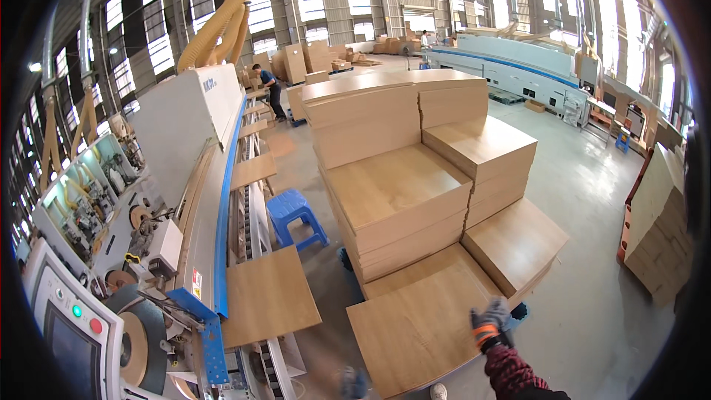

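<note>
Right hand (490, 324), in a grey glove w/ orange cuff and a dark red patterned sleeve, reaches out over the right edge of the lowest stack of boards (415, 322), the wood-grain panels nearest the person at lower centre. Fingers look loosely curled & close together, resting on or just above the top board near its far right corner; can't tell if they actually grip an edge. Left hand isn't in view. Behind that low stack, taller stacks of same-type panels (400, 192) step upward, w/ another low one (515, 241) just to the right. On the left runs a long white and blue machine (185, 126), a single panel (268, 296) lying on its feed track & more panels further along; a blue plastic stool (295, 215) stands betw. machine and stacks. A person in blue (268, 85) works well away near the machine's far end. Handling, as judgement: the boards look stiff, flat, prob. fairly heavy for their size, w/ a smooth laminate face that could slide under a glove; corners & edges likely chip if knocked. Best hold seems at two opposite edges, lifting the near edge first to break it off the stack, not pinching one corner.
</note>
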Motion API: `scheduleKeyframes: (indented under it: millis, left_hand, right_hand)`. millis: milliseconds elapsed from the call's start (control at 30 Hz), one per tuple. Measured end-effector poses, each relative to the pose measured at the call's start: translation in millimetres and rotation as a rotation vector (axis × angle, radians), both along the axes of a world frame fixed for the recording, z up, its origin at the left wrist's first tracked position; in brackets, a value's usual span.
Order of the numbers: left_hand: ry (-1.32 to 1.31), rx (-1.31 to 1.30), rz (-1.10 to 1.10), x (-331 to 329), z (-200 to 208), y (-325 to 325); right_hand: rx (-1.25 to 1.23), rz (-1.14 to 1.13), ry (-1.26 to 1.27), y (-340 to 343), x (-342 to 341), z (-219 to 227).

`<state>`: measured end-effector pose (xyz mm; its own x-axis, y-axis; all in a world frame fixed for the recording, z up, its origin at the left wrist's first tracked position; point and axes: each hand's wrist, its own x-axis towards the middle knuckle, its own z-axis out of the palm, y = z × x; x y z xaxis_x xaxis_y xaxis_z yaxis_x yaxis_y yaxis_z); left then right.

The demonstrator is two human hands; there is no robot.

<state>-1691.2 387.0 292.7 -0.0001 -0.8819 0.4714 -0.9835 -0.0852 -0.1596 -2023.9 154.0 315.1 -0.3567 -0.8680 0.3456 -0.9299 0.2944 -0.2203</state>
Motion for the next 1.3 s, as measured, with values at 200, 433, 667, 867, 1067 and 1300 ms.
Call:
scheduleKeyframes:
  millis: [200, 433, 667, 867, 1067, 1300]
  left_hand:
    - [1.124, -0.055, 0.338, -71, -18, -37]
    - [1.273, 0.008, 0.451, -27, -3, -26]
    - [1.151, 0.014, 0.639, 32, 65, 54]
    - [0.427, -0.056, 0.769, 39, 125, 173]
    - [0.417, -0.003, 0.609, -1, 109, 217]
    - [0.406, -0.090, 0.744, 36, 98, 195]
  right_hand:
    - [0.400, -0.086, -0.279, -6, -48, -19]
    - [0.292, -0.017, -0.177, 40, -13, 2]
    - [0.777, 0.378, -0.946, 86, 9, 36]
    - [0.922, 0.620, -0.724, 149, 111, 9]
    - [0.950, 0.703, -1.463, 238, 198, -8]
    - [0.465, 0.816, -1.285, 262, 277, -22]
